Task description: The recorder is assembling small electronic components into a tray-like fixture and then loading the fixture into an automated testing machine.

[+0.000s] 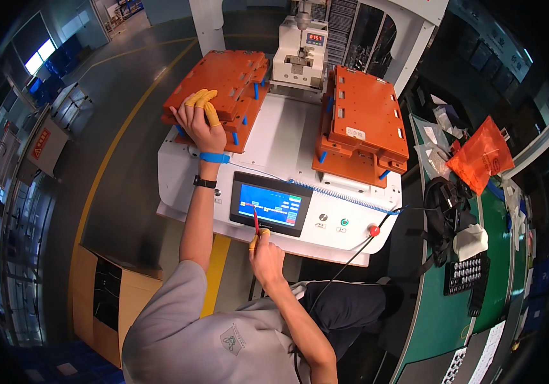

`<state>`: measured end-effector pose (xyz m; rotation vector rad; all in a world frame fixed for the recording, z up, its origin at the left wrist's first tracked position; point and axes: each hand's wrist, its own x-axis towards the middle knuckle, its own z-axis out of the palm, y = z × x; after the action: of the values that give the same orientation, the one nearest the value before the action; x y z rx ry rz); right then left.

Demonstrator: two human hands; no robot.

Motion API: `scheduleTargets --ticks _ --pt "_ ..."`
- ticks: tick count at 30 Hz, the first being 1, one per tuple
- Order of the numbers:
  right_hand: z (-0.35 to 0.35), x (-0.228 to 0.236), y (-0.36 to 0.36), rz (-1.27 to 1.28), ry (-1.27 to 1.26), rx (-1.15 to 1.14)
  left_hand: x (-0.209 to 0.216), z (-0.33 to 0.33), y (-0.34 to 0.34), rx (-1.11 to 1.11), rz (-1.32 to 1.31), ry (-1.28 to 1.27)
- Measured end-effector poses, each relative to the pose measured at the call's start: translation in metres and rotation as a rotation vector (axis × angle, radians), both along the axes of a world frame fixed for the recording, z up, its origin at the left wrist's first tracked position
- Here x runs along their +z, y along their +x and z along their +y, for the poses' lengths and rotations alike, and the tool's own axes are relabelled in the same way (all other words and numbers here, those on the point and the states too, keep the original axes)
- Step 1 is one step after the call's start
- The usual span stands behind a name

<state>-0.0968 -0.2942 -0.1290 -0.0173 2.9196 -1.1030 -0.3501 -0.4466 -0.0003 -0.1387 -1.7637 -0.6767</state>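
Note:
My left hand, with yellow finger cots on its fingertips, rests open against the near edge of the left orange fixture. A blue wrist strap circles that wrist. My right hand, wearing finger cots too, pinches a slim red pen-like stick. The stick's upper end lies over the blue touchscreen on the front of a white machine; whether it touches the glass I cannot tell. To the right sits a second orange fixture with blue posts under its top plate.
Between the fixtures, at the back, stands a white screwdriving-type head with a red display. A coiled blue cord crosses the panel near a red button. On the right, a green bench carries an orange bag and a black tray.

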Motion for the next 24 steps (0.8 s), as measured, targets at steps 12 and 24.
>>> scheduleTargets --ticks 12,24 --pt "0.0053 -0.0038 0.0018 0.077 0.030 -0.002 -0.0021 -0.0006 -0.0009 0.015 -0.023 -0.017" --pt "0.0048 -0.0038 -0.0011 0.013 -0.003 -0.014 -0.0015 0.0008 -0.0011 0.007 -0.009 0.001"
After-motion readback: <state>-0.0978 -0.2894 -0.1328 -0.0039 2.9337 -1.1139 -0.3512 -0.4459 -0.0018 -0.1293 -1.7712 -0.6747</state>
